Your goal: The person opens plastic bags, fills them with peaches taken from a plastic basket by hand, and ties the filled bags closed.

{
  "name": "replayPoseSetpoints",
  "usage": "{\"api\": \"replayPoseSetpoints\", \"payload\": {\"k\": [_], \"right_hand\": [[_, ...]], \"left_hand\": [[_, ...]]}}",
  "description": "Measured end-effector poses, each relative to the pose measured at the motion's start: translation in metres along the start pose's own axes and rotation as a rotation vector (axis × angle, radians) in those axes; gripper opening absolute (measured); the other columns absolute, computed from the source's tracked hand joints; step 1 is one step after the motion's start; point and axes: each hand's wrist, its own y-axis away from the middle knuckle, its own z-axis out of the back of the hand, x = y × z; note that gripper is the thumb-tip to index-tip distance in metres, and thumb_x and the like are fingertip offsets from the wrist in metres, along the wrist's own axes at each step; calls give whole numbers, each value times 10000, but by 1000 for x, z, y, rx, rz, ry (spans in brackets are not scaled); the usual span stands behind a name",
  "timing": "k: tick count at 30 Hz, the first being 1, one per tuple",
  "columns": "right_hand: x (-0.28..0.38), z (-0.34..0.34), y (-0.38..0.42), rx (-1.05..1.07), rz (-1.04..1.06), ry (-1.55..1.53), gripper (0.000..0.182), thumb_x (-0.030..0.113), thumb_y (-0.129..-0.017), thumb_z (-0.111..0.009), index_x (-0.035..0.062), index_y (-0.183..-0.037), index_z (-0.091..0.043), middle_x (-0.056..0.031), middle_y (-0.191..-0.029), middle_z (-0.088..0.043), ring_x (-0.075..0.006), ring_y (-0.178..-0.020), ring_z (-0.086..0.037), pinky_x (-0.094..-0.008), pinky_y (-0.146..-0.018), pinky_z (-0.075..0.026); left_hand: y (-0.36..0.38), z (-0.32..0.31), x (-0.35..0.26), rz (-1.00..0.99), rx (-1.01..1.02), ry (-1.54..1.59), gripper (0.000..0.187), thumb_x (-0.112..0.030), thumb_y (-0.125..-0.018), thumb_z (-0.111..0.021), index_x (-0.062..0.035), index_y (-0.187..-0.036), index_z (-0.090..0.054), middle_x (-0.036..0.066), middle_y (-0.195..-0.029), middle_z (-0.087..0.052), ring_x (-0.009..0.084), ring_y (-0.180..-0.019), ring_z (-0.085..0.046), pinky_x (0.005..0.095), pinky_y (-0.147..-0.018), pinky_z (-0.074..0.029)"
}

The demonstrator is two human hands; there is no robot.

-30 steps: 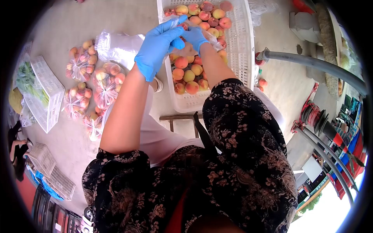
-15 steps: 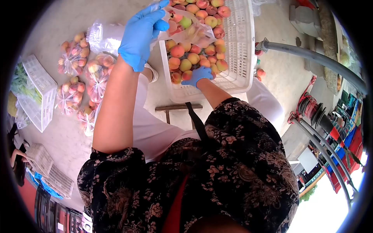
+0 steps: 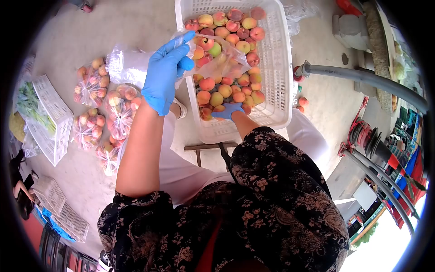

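My left hand [image 3: 165,75], in a blue glove, is closed on the gathered edge of a clear plastic bag [image 3: 233,56]. The bag hangs over the white crate [image 3: 283,90] and has several peaches inside, one of them greenish. Loose red and yellow peaches [image 3: 233,25] fill much of the crate. At its near end, my right hand [image 3: 228,110], also blue-gloved, reaches down among the fruit. Peaches hide most of its fingers, so whether it grips one does not show.
Several tied bags of peaches [image 3: 120,113] sit on the floor at left, near a stack of clear plastic bags [image 3: 129,65]. A white crate with greens [image 3: 52,122] stands farther left. A metal pole [image 3: 362,75] extends at right. A small wooden stool [image 3: 210,147] is below the crate.
The view has shifted, so the crate and floor bags appear lower. My left hand has come slightly nearer me, still holding the bag. My right hand's fingers are now more hidden among the peaches.
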Motion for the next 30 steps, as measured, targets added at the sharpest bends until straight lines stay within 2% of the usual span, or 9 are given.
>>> {"api": "replayPoseSetpoints", "payload": {"k": [5,6,10,15,18,22,26,28,30], "right_hand": [[-7,11,-20,97,-5,-6,937,772,-588,-443,88,-1224,-517,-59,-1240,-512,-260,-1189,-437,-384,-1021,-247],[-17,-9,-49,38,92,1,864,713,-628,-504,132,-1267,-463,-88,-1209,-525,-249,-1059,-535,-356,-899,-408],[-63,16,-5,262,264,-1075,770,624,-732,-562,71,-1254,-439,-59,-1024,-557,-179,-792,-583,-314,-690,-498],[-51,80,40,347,983,-1952,562,359,-822,-541,63,-1276,-392,-119,-1076,-554,-225,-799,-595,-310,-653,-503],[-6,134,31,-9,979,-1916,567,369,-814,-563,66,-1271,-417,-105,-1017,-587,-228,-778,-598,-310,-665,-498],[35,172,5,-580,479,-1198,572,407,-764,-645,94,-1222,-507,-90,-935,-627,-210,-828,-603,-329,-715,-490],[18,143,-12,-638,593,-537,494,457,-781,-589,229,-1215,-526,-110,-962,-636,-265,-873,-609,-385,-823,-447],[-9,146,11,-623,339,22,512,477,-821,-521,136,-1203,-533,-146,-907,-640,-306,-846,-610,-383,-797,-460],[-49,142,-19,-887,197,-25,543,407,-784,-558,109,-1226,-460,-147,-1113,-572,-289,-1027,-546,-422,-881,-416]], "left_hand": [[-4,4,1,-3,18,24,273,-105,-853,-534,-82,-1113,-613,-26,-658,-561,27,-537,-457,156,-490,-327],[-3,2,-1,-5,16,5,285,-105,-855,-518,-83,-1125,-607,-44,-638,-512,23,-533,-412,156,-486,-299],[7,-7,-4,25,-8,-17,311,-101,-858,-490,-87,-1151,-594,-75,-601,-418,17,-529,-332,155,-482,-255],[9,-13,-2,41,-3,19,315,-90,-854,-498,-90,-1155,-592,-64,-609,-435,22,-537,-353,155,-496,-283],[4,-14,1,41,15,7,321,-93,-853,-502,-91,-1162,-586,-61,-611,-445,21,-537,-362,155,-496,-289],[1,-15,-4,52,37,11,343,-123,-862,-492,-76,-1197,-552,-64,-592,-419,25,-514,-343,166,-462,-266],[-21,15,4,52,110,288,311,-111,-855,-503,-44,-1152,-568,-54,-613,-452,35,-483,-349,180,-437,-290],[-25,27,0,81,62,370,307,-117,-860,-488,-45,-1148,-565,-56,-598,-407,42,-474,-309,183,-428,-266],[-26,30,-5,90,-7,404,297,-125,-857,-489,-36,-1130,-566,-52,-594,-373,53,-469,-280,184,-426,-240]]}}
